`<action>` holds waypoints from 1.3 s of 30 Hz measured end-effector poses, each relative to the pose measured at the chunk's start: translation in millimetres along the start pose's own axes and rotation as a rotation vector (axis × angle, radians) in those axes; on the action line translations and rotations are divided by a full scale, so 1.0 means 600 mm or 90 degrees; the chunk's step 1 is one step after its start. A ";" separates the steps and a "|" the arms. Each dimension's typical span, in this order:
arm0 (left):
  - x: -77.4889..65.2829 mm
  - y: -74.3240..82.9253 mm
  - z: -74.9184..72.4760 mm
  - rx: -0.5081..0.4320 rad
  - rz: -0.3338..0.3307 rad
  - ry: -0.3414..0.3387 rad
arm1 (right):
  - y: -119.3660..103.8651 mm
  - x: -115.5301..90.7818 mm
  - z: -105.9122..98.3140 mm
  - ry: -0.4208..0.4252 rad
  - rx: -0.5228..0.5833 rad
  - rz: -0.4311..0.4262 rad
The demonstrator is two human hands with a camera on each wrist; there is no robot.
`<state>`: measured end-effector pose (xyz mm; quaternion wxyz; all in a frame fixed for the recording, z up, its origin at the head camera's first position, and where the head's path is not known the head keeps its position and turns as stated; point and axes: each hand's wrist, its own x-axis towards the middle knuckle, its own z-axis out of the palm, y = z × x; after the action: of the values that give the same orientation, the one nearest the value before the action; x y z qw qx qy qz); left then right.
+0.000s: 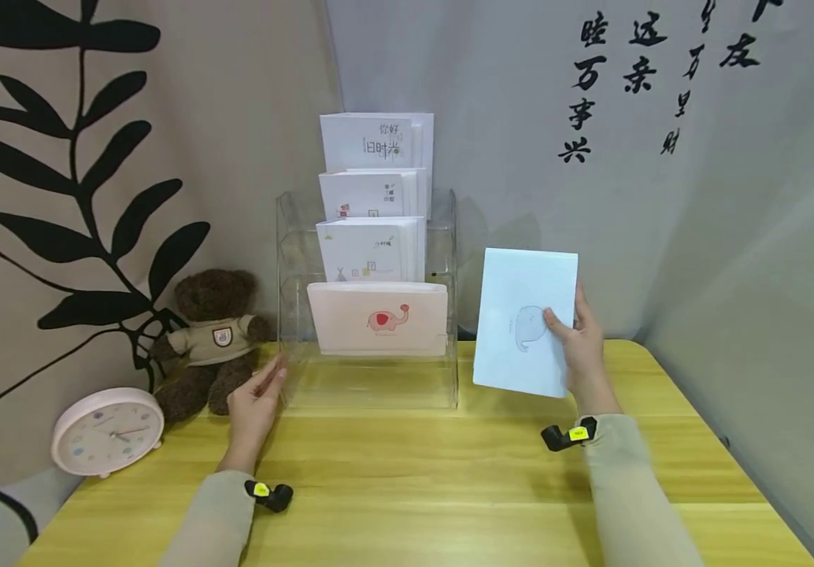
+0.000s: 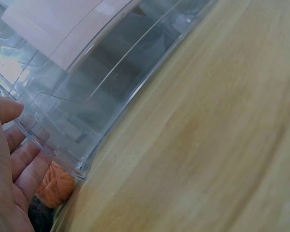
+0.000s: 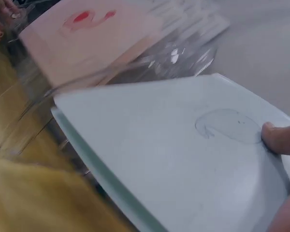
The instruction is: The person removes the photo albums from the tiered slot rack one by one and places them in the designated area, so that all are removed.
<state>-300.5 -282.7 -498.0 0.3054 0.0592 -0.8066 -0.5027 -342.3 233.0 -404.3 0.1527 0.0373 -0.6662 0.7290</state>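
Observation:
At the right, my right hand [image 1: 582, 346] holds a pale blue booklet [image 1: 513, 346] upright by its right edge. Its thumb lies over the cover, beside a line-drawn whale-like figure; the fingers behind are hidden. My left hand [image 1: 257, 402] grips the left side edge of a clear tiered rack [image 1: 371, 386], thumb in front and fingertips showing through the plastic in the left wrist view. A pink booklet with a red elephant [image 1: 336, 323] lies sideways in the front tier. White booklets [image 1: 357, 252] stand in the tiers behind it.
A brown teddy bear [image 1: 212, 354] sits left of the rack, close to my left hand. In front of it stands a pink round clock [image 1: 108, 431]. Orange yarn [image 2: 55, 186] shows behind the rack's corner. A wall backs the yellow wooden table [image 1: 407, 488].

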 end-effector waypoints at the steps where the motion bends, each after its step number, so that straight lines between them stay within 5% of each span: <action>1: -0.001 0.000 -0.001 0.009 -0.001 0.001 | 0.017 0.004 -0.001 -0.009 -0.002 0.022; 6: -0.005 -0.005 -0.002 0.039 -0.002 0.001 | 0.117 0.008 -0.010 -0.029 -0.089 0.111; 11: -0.001 -0.003 -0.002 0.020 -0.008 -0.007 | 0.171 0.006 -0.014 -0.012 -0.188 0.093; 21: -0.005 -0.004 -0.002 0.030 -0.006 -0.004 | 0.180 0.006 -0.012 0.016 -0.233 0.088; 39: -0.003 -0.004 -0.001 0.015 -0.003 -0.006 | 0.177 -0.019 -0.007 -0.017 -0.367 0.099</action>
<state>-298.9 -283.8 -500.6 0.3000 0.0624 -0.8138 -0.4939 -359.8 228.4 -509.6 0.0919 -0.0487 -0.8488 0.5183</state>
